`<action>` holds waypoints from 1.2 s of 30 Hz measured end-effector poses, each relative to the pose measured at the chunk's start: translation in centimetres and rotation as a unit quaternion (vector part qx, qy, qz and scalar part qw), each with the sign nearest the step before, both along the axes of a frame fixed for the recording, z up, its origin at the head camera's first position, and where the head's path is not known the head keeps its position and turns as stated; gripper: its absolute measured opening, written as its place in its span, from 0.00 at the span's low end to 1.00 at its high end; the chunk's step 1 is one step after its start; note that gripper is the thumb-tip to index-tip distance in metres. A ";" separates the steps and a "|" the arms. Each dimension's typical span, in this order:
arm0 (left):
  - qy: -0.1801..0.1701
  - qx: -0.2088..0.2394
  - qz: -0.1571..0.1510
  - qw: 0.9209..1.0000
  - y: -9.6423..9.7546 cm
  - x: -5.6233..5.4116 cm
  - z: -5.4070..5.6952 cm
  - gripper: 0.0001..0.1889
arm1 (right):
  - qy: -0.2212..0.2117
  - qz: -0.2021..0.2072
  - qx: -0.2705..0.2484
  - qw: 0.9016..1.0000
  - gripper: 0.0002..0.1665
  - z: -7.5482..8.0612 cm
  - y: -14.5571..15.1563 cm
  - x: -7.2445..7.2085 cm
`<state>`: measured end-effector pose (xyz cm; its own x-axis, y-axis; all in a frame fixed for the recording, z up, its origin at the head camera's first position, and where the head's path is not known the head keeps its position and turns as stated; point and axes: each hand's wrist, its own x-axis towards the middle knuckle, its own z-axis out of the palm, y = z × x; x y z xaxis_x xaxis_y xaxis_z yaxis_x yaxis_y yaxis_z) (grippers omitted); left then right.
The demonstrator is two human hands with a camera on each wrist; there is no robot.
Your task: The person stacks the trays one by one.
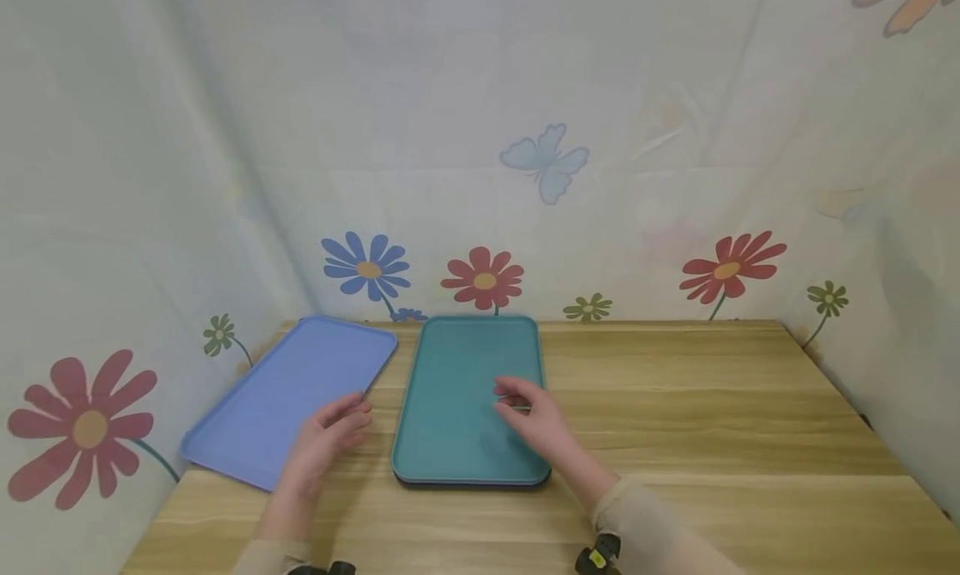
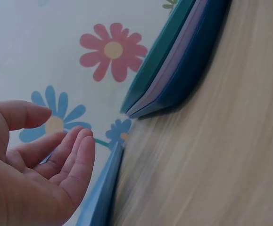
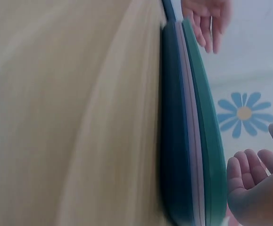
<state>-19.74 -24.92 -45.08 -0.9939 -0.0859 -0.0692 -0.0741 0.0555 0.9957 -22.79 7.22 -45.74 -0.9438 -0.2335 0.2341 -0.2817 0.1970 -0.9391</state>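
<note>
A stack of rectangular trays lies in the middle of the table, with a teal green tray (image 1: pixel 468 425) on top. From the side, a pale lilac tray (image 2: pixel 170 55) and a dark blue tray (image 2: pixel 193 70) show beneath it. Over the right part of the green tray hovers my right hand (image 1: pixel 534 417), fingers loosely bent and nothing in them. My left hand (image 1: pixel 324 442) is held above the right edge of a separate light blue tray (image 1: pixel 300 375), its fingers relaxed with a gap to the thumb. Both palms appear bare in the wrist views.
The wood-grain table (image 1: pixel 675 408) extends to the right of the stack. A pale curtain (image 1: pixel 420 100) printed with flowers and butterflies hangs along the back and both sides. The light blue tray lies slanted at the table's left edge.
</note>
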 end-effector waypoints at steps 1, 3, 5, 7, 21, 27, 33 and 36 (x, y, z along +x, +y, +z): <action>0.002 0.006 0.000 1.000 -0.3 0.0 0.1 0.28 | -0.001 0.005 -0.002 1.000 0.22 -0.1 -0.4 0.2; 0.006 0.016 0.001 1.000 -0.8 0.1 0.3 0.29 | -0.002 0.014 -0.005 1.000 0.22 -0.3 -1.2 0.5; 0.013 0.021 0.005 1.000 -1.4 0.2 0.4 0.29 | -0.003 0.022 -0.005 1.000 0.23 -0.4 -2.1 0.9; 0.021 0.024 0.007 0.999 -2.1 0.2 0.5 0.29 | 0.000 0.033 -0.003 0.999 0.23 -0.5 -2.9 1.2; 0.066 0.081 0.019 0.994 -7.2 0.3 0.9 0.12 | -0.042 0.089 -0.031 0.995 0.25 -0.2 -8.2 3.9; 0.065 0.102 0.029 0.992 -9.1 0.4 0.4 0.15 | -0.043 0.101 -0.027 0.994 0.25 -0.4 -10.1 4.5; 0.061 0.089 0.056 0.993 -10.5 0.5 0.2 0.13 | -0.049 0.110 -0.056 0.991 0.26 -0.3 -12.0 5.0; 0.067 0.082 0.066 0.992 -11.5 0.5 0.1 0.12 | -0.052 0.112 -0.067 0.990 0.27 -0.2 -12.8 5.3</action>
<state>-19.24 -36.39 -45.02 -0.9758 -0.2153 0.0385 0.0635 -0.1104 0.9919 -17.53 -5.62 -45.98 -0.8923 -0.4129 0.1825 -0.2055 0.0115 -0.9786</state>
